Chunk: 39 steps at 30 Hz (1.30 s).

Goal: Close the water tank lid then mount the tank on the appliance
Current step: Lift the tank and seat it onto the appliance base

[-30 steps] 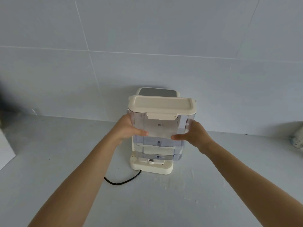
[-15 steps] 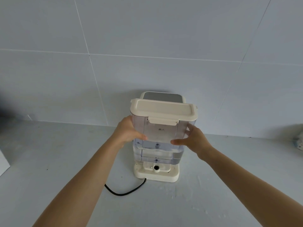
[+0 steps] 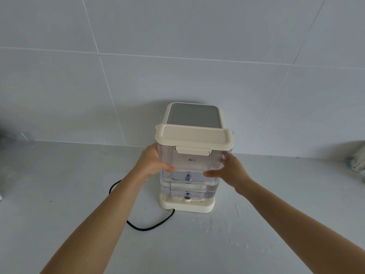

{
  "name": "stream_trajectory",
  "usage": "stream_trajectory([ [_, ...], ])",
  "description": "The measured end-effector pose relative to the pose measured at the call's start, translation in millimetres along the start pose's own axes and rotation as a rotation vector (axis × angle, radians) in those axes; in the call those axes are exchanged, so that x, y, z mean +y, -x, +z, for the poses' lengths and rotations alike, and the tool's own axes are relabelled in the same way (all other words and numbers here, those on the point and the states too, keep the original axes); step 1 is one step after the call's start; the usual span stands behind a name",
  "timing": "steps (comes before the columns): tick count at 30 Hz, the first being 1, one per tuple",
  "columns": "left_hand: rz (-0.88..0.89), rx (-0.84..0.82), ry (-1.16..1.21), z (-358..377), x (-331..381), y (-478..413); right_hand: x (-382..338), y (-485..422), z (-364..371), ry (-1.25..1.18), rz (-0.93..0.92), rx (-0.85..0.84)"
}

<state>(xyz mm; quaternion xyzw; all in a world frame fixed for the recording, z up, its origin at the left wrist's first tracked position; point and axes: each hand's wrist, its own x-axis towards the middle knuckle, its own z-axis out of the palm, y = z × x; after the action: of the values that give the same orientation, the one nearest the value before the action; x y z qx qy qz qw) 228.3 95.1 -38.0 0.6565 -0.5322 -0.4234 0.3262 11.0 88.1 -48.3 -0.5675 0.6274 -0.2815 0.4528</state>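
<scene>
Nearest the camera, two bare forearms are reaching forward over the grey countertop [image 3: 59,194], and a black power cord [image 3: 150,227] is looping on the surface just left of the appliance's cream base [image 3: 187,206].

The risk from here, as a judgement: the clear water tank [image 3: 192,169] is sitting low over the base, but whether it is fully seated cannot be told, since its underside is hidden. If it is being lowered slightly tilted, the outlet at its bottom may miss the port in the base and leak. Water is showing in the lower part of the tank, so a slip on the smooth walls would slosh or spill it near the cord.

The left hand [image 3: 152,165] is pressing on the tank's left wall, fingers partly curled around the front corner. The right hand [image 3: 229,171] is mirroring it on the right wall. The hands are apart, clamping the tank between them.

The cream lid [image 3: 193,139] is lying flat and closed, its front latch [image 3: 192,150] folded down. Behind the tank, the appliance body [image 3: 194,115] is standing against the tiled wall [image 3: 177,56].
</scene>
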Motion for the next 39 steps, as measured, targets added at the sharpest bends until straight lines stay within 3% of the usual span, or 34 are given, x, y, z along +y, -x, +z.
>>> stream_trajectory([
  [26,0.013,-0.013,-0.077,9,-29,-5,29,-8,15,-0.031,0.036,-0.013],
  [39,0.08,-0.027,-0.152,12,-28,14,32,-2,13,0.145,-0.033,-0.034],
])
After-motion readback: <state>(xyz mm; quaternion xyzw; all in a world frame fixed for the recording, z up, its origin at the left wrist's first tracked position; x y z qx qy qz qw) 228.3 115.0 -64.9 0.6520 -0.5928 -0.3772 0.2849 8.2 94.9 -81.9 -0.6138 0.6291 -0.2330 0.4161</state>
